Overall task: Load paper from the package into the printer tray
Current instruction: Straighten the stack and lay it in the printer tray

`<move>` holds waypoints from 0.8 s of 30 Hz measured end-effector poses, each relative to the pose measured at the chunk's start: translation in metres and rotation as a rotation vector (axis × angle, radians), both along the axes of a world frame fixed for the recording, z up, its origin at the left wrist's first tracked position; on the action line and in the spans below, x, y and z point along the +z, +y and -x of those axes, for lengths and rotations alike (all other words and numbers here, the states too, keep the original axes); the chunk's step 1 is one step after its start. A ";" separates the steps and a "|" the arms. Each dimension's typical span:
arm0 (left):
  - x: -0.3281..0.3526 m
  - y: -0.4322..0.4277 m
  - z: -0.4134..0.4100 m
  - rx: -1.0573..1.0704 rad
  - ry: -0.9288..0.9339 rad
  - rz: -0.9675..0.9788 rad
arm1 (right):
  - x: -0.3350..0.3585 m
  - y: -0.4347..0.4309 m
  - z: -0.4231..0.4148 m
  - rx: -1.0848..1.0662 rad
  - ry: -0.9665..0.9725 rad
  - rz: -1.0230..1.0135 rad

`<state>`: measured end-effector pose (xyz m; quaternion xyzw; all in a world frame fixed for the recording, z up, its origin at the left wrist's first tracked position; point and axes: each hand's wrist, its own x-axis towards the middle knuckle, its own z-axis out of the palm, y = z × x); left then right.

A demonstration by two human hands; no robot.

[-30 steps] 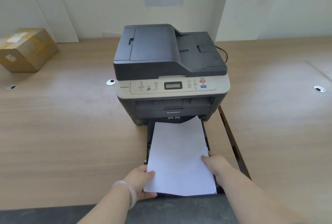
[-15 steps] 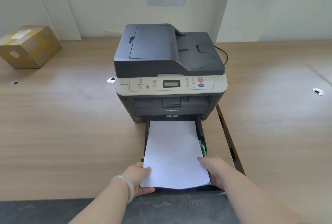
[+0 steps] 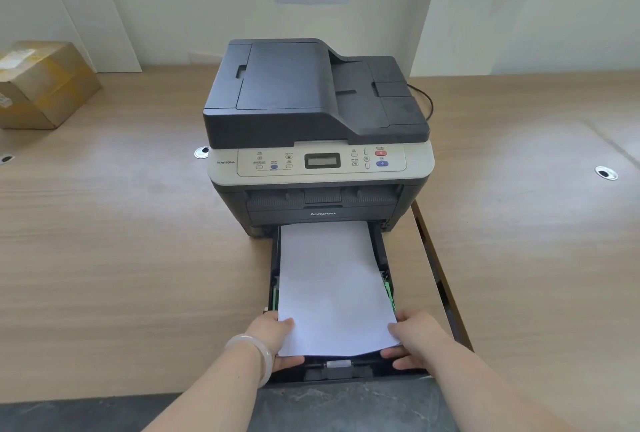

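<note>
A dark grey printer (image 3: pixel 317 126) stands on the wooden table with its black paper tray (image 3: pixel 346 374) pulled out toward me. A stack of white paper (image 3: pixel 332 286) lies in the tray, squared between the green side guides, its far edge under the printer's front. My left hand (image 3: pixel 277 338), a pale bangle on its wrist, grips the paper's near left corner. My right hand (image 3: pixel 414 338) grips the near right corner. The paper's near edge is lifted slightly above the tray's front end. No paper package is in view.
A cardboard box (image 3: pixel 41 85) sits at the far left of the table (image 3: pixel 121 258). Round cable grommets (image 3: pixel 606 173) are set into the tabletop. A seam runs along the table right of the tray. A sign hangs on the wall behind the printer.
The paper has slid farther into the tray and straightened from a skewed angle to line up with the guides. Both hands followed it forward and down.
</note>
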<state>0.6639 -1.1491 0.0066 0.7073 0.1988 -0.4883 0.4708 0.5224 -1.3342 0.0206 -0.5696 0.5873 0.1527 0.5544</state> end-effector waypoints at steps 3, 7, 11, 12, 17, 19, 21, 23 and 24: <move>0.001 -0.002 -0.001 0.065 0.004 0.017 | -0.005 0.005 -0.006 -0.020 -0.003 0.025; -0.004 0.004 -0.009 0.023 -0.003 -0.010 | -0.007 0.008 -0.010 -0.013 -0.011 0.072; -0.009 0.012 -0.010 -0.099 -0.103 -0.081 | -0.006 0.009 -0.012 -0.008 -0.008 0.104; -0.010 0.013 -0.010 -0.134 -0.142 -0.099 | -0.005 0.009 -0.012 -0.004 -0.005 0.112; -0.013 0.015 -0.009 -0.224 -0.291 -0.170 | -0.005 0.011 -0.014 0.033 -0.005 0.136; -0.012 0.015 -0.007 -0.247 -0.350 -0.199 | -0.006 0.013 -0.013 0.044 -0.004 0.181; -0.012 0.015 -0.005 -0.242 -0.383 -0.212 | -0.007 0.015 -0.012 0.041 -0.002 0.233; -0.012 0.016 -0.003 -0.238 -0.396 -0.211 | -0.008 0.015 -0.009 0.040 0.001 0.275; -0.012 0.017 -0.002 -0.240 -0.401 -0.207 | -0.010 0.015 -0.008 0.051 0.005 0.301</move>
